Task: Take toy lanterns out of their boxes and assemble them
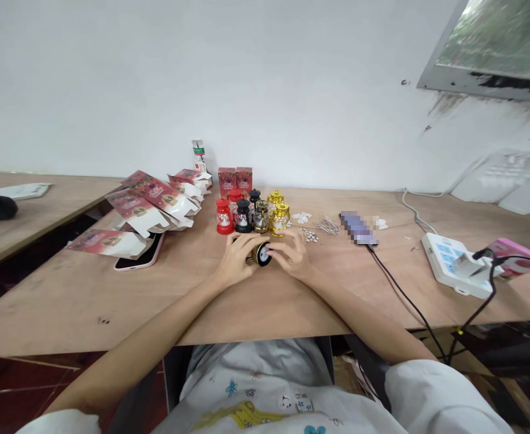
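My left hand (238, 260) is closed around a small bronze-coloured lantern (261, 254), tipped on its side so that its round base faces me. The base has a dark rim and a pale middle. At that base are the thumb and a finger of my right hand (293, 257); whether they hold some small piece there I cannot make out. Just beyond my hands stand several upright mini lanterns: red (224, 217), black (243, 217), bronze (261, 217) and gold (280, 219). Small round button cells (311, 235) lie right of them.
Flat printed boxes (152, 199) are heaped at left, partly over a pink-edged phone (150, 256). Two red boxes (235, 181) stand behind the lanterns. To the right are white pieces (301, 217), thin wires (327, 225), a cabled phone (359, 228) and a power strip (457, 265).
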Tool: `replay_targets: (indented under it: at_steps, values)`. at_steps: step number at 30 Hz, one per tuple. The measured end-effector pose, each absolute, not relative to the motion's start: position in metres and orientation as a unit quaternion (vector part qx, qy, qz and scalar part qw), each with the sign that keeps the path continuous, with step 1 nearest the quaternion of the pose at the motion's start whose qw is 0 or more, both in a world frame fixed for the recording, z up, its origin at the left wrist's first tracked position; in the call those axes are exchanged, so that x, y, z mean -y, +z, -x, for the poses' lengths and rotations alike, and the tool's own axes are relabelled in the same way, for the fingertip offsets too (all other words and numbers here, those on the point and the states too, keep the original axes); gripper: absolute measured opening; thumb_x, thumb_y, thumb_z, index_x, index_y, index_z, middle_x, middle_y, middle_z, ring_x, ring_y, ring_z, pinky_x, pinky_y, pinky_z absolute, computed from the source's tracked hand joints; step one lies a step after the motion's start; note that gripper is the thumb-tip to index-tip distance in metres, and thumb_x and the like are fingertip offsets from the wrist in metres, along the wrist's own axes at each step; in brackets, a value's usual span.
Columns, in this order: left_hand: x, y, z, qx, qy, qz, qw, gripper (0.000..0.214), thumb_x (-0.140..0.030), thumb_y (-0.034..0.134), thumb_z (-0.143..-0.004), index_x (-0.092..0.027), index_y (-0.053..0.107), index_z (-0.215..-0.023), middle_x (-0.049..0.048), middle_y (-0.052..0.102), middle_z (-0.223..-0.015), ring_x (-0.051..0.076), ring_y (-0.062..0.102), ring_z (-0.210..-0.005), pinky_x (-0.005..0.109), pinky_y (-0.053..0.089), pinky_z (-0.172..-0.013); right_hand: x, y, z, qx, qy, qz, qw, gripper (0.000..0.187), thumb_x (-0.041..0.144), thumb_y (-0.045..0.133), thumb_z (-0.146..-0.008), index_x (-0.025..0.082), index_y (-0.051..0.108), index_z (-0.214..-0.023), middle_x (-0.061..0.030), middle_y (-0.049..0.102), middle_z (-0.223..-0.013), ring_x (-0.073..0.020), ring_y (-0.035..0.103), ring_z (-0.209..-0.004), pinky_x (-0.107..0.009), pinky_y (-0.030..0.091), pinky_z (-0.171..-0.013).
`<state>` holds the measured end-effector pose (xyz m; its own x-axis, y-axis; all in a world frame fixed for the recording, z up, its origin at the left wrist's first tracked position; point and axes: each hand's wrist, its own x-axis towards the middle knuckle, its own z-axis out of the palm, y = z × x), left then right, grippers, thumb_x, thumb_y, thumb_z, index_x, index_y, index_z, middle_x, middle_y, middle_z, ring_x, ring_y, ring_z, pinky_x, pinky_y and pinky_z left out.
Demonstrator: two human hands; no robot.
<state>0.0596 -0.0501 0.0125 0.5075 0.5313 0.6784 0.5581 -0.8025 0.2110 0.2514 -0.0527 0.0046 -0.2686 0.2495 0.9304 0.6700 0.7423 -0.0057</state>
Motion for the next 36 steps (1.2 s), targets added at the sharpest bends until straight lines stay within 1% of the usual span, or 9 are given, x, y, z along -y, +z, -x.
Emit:
replay_targets:
  at_steps: [7,13,16,19,23,25,30,33,36]
  values:
    - [0.049,0.011,-0.059,0.308,-0.352,0.884,-0.01,0.054,-0.012,0.054,-0.067,-0.022,0.053,-0.121,0.0054,0.064,-0.111,0.021,0.056,-0.104,0.036,0.037,-0.089,0.047,0.003,-0.259,0.793,-0.211,0.255,0.511,0.012,0.028,0.06,-0.085,0.027,0.07,-0.078,-0.0046,0.061,-0.1,-0.0182,0.055,-0.093,-0.036,0.041,-0.081]
    - [0.048,0.009,-0.061,0.317,-0.358,0.877,-0.04,0.049,-0.014,0.057,-0.069,-0.021,0.051,-0.117,0.0061,0.064,-0.11,0.023,0.057,-0.101,0.036,0.041,-0.085,0.044,0.001,-0.256,0.83,-0.211,0.241,0.457,0.017,0.022,0.047,-0.092,0.02,0.061,-0.081,-0.0064,0.065,-0.091,-0.0159,0.058,-0.083,-0.034,0.041,-0.078]
    - [0.049,0.009,-0.062,0.311,-0.375,0.871,-0.058,0.045,-0.018,0.061,-0.07,-0.02,0.051,-0.114,0.0064,0.063,-0.11,0.022,0.058,-0.099,0.035,0.043,-0.085,0.042,0.0,-0.253,0.836,-0.202,0.202,0.468,0.014,0.017,0.043,-0.092,0.019,0.055,-0.086,-0.0073,0.065,-0.09,-0.0157,0.06,-0.084,-0.033,0.044,-0.077]
    - [0.049,0.011,-0.061,0.316,-0.387,0.863,-0.076,0.039,-0.019,0.061,-0.069,-0.02,0.052,-0.107,0.0062,0.064,-0.105,0.021,0.06,-0.096,0.035,0.046,-0.085,0.039,0.0,-0.254,0.819,-0.163,0.19,0.516,0.01,0.016,0.04,-0.093,0.02,0.048,-0.093,-0.0068,0.065,-0.089,-0.0153,0.061,-0.084,-0.031,0.046,-0.075]
    - [0.049,0.015,-0.059,0.331,-0.397,0.852,-0.08,0.04,-0.018,0.06,-0.067,-0.019,0.052,-0.106,0.0077,0.063,-0.106,0.023,0.06,-0.099,0.036,0.048,-0.086,0.024,0.001,-0.274,0.766,-0.133,0.303,0.551,0.01,0.02,0.038,-0.094,0.02,0.048,-0.095,-0.0079,0.066,-0.094,-0.0166,0.061,-0.089,-0.032,0.046,-0.079]
    - [0.05,0.016,-0.059,0.331,-0.397,0.853,-0.078,0.04,-0.018,0.06,-0.067,-0.019,0.051,-0.106,0.0078,0.063,-0.106,0.023,0.06,-0.099,0.036,0.048,-0.086,0.011,-0.001,-0.293,0.742,-0.135,0.403,0.518,0.014,0.026,0.04,-0.094,0.019,0.052,-0.091,-0.0095,0.065,-0.095,-0.0193,0.06,-0.092,-0.035,0.044,-0.081]
    - [0.051,0.016,-0.06,0.323,-0.375,0.865,-0.081,0.042,-0.016,0.06,-0.066,-0.021,0.051,-0.107,0.0072,0.063,-0.108,0.023,0.059,-0.1,0.037,0.047,-0.088,-0.021,-0.013,-0.339,0.647,-0.098,0.625,0.425,0.026,0.034,0.045,-0.091,0.017,0.06,-0.078,-0.0088,0.066,-0.081,-0.0233,0.055,-0.086,-0.037,0.038,-0.078]
    - [0.051,0.016,-0.06,0.322,-0.37,0.868,-0.076,0.042,-0.015,0.06,-0.066,-0.02,0.051,-0.107,0.007,0.063,-0.108,0.023,0.059,-0.1,0.037,0.047,-0.088,-0.029,-0.018,-0.349,0.621,-0.066,0.661,0.416,0.025,0.033,0.048,-0.088,0.016,0.063,-0.078,-0.0087,0.066,-0.08,-0.0226,0.054,-0.085,-0.034,0.037,-0.075]
    - [0.05,0.015,-0.06,0.321,-0.375,0.867,-0.068,0.043,-0.015,0.061,-0.066,-0.019,0.051,-0.108,0.0071,0.062,-0.109,0.023,0.058,-0.101,0.036,0.046,-0.088,-0.028,-0.02,-0.343,0.649,-0.062,0.634,0.417,0.024,0.032,0.049,-0.088,0.017,0.064,-0.077,-0.0077,0.067,-0.079,-0.0227,0.054,-0.087,-0.034,0.037,-0.076]
